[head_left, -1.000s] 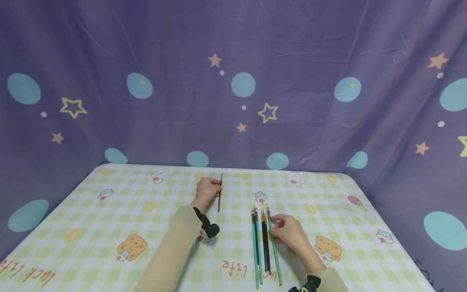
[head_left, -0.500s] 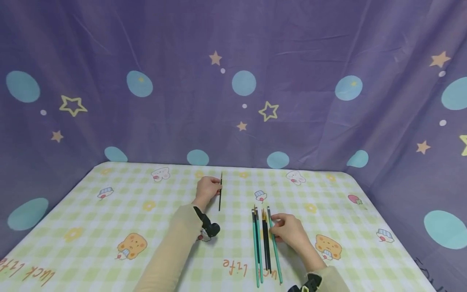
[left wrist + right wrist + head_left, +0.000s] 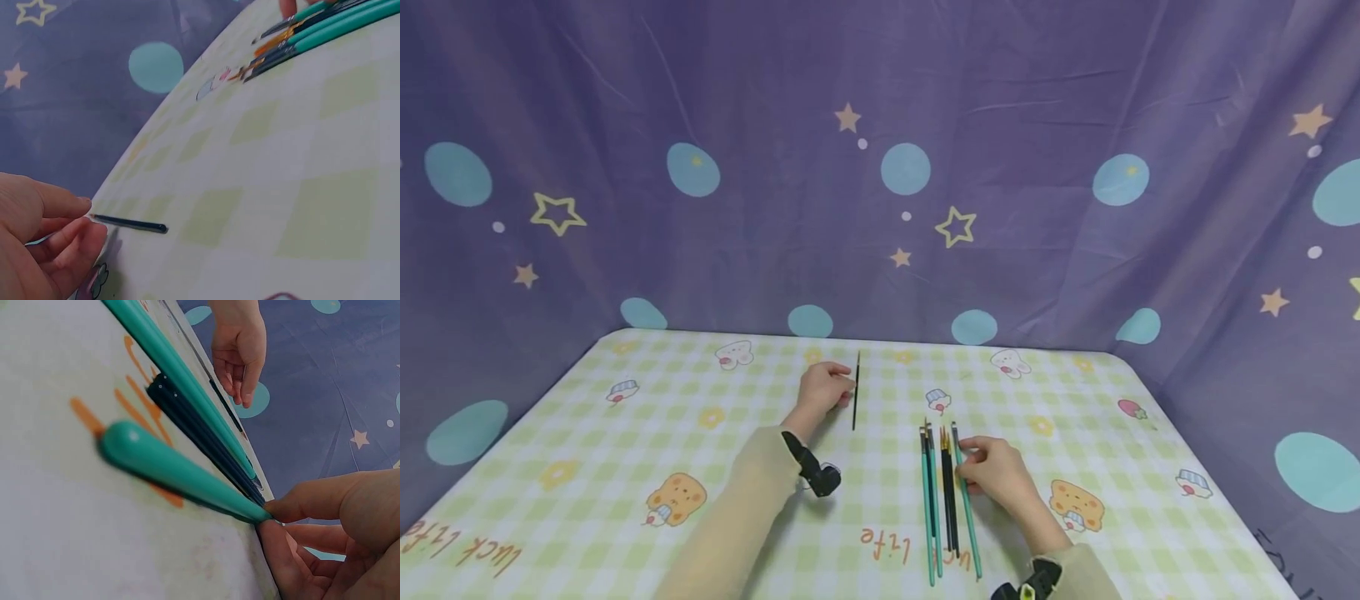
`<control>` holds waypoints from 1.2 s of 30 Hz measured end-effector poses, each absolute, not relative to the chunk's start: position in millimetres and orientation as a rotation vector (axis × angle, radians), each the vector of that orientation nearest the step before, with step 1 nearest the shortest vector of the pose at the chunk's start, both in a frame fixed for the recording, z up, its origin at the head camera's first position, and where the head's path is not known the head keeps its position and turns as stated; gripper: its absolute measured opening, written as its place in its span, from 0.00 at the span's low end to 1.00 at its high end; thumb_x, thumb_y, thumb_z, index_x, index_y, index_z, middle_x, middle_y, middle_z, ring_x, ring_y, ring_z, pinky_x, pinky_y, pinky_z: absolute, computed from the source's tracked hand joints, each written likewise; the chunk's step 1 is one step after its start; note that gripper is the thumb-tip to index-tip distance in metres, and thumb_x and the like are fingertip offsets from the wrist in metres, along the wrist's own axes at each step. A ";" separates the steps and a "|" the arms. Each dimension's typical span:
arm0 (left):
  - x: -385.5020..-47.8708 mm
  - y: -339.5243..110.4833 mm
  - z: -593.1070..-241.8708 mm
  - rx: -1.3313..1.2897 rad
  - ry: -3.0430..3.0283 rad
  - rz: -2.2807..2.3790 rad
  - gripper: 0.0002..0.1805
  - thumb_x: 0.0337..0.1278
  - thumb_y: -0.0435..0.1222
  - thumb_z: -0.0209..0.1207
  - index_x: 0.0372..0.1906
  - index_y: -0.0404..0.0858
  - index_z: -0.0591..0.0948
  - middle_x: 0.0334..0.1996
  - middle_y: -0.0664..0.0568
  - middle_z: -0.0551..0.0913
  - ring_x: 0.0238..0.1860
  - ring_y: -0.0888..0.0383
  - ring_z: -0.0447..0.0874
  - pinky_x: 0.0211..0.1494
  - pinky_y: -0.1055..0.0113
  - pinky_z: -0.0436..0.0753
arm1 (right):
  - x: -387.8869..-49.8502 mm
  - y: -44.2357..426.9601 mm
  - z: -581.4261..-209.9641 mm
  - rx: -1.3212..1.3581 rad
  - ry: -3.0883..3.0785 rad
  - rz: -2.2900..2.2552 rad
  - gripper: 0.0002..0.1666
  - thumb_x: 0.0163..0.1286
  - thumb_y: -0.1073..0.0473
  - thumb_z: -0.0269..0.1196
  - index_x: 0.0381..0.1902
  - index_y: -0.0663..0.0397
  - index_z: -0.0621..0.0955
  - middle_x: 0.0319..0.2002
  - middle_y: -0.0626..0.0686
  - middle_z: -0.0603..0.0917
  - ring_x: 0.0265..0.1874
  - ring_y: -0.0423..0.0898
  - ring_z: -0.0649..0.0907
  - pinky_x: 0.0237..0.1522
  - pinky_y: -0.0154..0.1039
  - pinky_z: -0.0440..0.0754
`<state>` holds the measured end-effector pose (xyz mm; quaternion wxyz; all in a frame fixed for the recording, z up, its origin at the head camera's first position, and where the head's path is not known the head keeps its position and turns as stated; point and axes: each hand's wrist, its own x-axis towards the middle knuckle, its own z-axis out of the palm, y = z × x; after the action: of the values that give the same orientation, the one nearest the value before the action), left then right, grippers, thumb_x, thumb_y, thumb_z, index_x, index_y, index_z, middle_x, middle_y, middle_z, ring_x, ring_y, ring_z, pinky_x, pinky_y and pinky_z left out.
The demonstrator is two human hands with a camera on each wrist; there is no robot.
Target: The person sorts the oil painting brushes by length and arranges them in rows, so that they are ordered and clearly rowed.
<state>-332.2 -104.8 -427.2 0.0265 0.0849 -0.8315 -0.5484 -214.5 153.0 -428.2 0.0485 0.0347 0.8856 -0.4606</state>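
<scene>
Left wrist view — left grip point(image 3: 31, 215) parted near black brush point(image 3: 131, 224), right grip point(image 3: 359, 537) — pinching teal brush point(image 3: 181, 474)

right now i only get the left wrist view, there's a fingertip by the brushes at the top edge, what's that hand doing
Observer: The right hand is pinching the teal brush that lies rightmost in the head view.
Operator: ok and the handles run out of my picture, do they all end level
Observer: No, the middle black brushes end short of the teal brushes, which reach nearer the person.
Operator: and the lone dark brush, which way do its bristles point
Observer: In the head view, the lone dark brush points its bristles at the table's far edge.
</scene>
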 end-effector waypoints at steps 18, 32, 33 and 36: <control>-285.3 -88.8 -419.3 0.152 -2.493 -1.954 0.14 0.49 0.27 0.59 0.44 0.28 0.79 0.26 0.48 0.77 0.22 0.57 0.79 0.27 0.66 0.83 | -213.8 154.0 -429.0 0.105 2.689 -1.414 0.26 0.51 0.66 0.65 0.51 0.64 0.77 0.25 0.52 0.78 0.19 0.41 0.78 0.22 0.34 0.81; -252.0 -70.7 -418.7 0.014 -2.602 -1.942 0.15 0.46 0.28 0.61 0.42 0.28 0.79 0.27 0.45 0.79 0.23 0.57 0.80 0.28 0.65 0.83 | -215.9 153.2 -429.9 0.108 2.680 -1.421 0.27 0.51 0.66 0.66 0.51 0.64 0.77 0.24 0.52 0.78 0.19 0.41 0.78 0.22 0.33 0.81; -250.9 -68.7 -419.9 0.009 -2.611 -1.948 0.15 0.46 0.28 0.61 0.43 0.28 0.79 0.28 0.45 0.79 0.23 0.57 0.80 0.28 0.65 0.83 | -215.8 153.1 -429.8 0.109 2.680 -1.421 0.27 0.51 0.66 0.66 0.51 0.63 0.77 0.24 0.52 0.78 0.19 0.41 0.78 0.22 0.33 0.81; -246.3 -62.5 -423.0 -0.006 -2.629 -1.978 0.16 0.46 0.28 0.62 0.44 0.28 0.78 0.28 0.46 0.80 0.23 0.58 0.80 0.27 0.65 0.83 | -215.3 153.6 -429.7 0.097 2.684 -1.417 0.27 0.51 0.66 0.66 0.51 0.64 0.77 0.24 0.51 0.78 0.19 0.41 0.78 0.22 0.33 0.81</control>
<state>-246.3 -62.5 -423.0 -0.0739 -0.0018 -0.7969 -0.5996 -215.3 153.6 -429.7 0.0525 0.0319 0.8827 -0.4659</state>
